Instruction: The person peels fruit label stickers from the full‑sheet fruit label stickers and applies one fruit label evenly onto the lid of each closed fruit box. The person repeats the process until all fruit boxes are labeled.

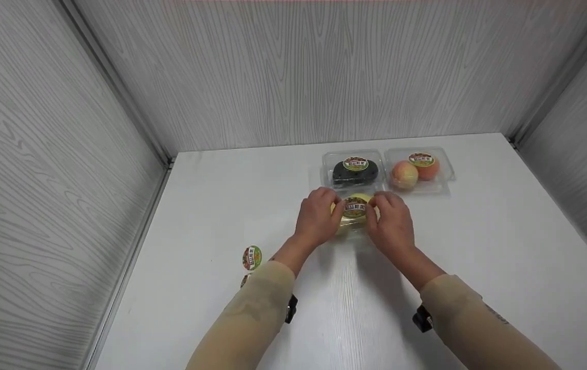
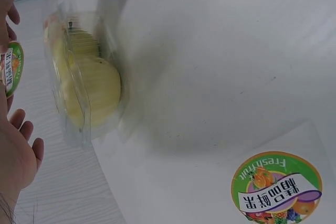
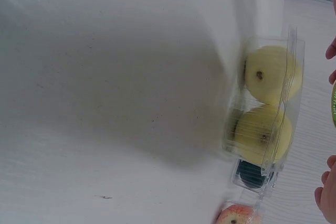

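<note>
My left hand point(image 1: 319, 216) and right hand point(image 1: 390, 222) pinch opposite edges of an oval fruit sticker point(image 1: 355, 207) printed in green and red. Both wrist views show the sticker held up above a clear plastic box point(image 2: 79, 98), apart from its lid. Inside this box lie two round yellow fruits point(image 3: 273, 74), seen through the plastic. In the left wrist view the left hand point(image 2: 18, 153) is below the sticker and the right hand's fingers above it. Only part of the right hand point(image 3: 328, 187) shows at the edge of the right wrist view.
Behind the yellow fruit stands a clear box with dark fruit point(image 1: 356, 173), bearing a sticker. To its right is another stickered box with peaches point(image 1: 404, 175). A loose sticker point(image 1: 252, 257) lies near my left forearm, another partly under the sleeve. Pale wood-grain panels point(image 1: 298, 77) enclose the white table point(image 1: 211, 205).
</note>
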`<state>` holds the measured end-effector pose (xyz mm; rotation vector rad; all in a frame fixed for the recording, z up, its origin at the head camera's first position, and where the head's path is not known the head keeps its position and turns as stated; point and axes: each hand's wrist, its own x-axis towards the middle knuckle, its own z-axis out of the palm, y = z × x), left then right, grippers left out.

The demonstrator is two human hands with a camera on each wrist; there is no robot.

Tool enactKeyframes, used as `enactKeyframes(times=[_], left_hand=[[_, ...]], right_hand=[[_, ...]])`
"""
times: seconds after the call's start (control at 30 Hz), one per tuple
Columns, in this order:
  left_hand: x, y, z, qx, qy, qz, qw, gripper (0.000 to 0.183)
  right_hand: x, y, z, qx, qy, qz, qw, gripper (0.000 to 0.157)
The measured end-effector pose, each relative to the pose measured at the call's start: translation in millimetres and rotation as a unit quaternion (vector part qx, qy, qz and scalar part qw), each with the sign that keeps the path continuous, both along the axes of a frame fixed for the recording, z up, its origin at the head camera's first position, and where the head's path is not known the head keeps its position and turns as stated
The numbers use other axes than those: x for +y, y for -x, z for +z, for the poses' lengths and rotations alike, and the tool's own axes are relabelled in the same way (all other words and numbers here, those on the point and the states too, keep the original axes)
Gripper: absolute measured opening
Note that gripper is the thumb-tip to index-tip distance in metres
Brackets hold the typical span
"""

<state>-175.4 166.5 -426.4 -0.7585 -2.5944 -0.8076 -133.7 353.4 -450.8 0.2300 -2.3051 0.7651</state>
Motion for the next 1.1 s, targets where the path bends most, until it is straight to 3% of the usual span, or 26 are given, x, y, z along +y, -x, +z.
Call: enactKeyframes(times=[0.33, 0.77, 1.1], left_hand=[[1, 3.2, -3.1, 0.003, 0.059, 0.027, 0.9979, 0.026], [3, 7.6, -1.3, -0.017, 0.160, 0.056, 0.9854, 0.037], [5, 12.2, 2.8, -0.007, 0.171, 0.056, 0.9836, 0.038]], right_hand=[[2, 5.9, -1.2, -0.034, -0.028, -0.005, 0.999, 0.013], [1, 10.3, 0.5, -0.067, -0.046, 0.006, 0.997, 0.013], [2, 14.9, 2.8, -0.070, -0.042, -0.001, 0.997, 0.013]])
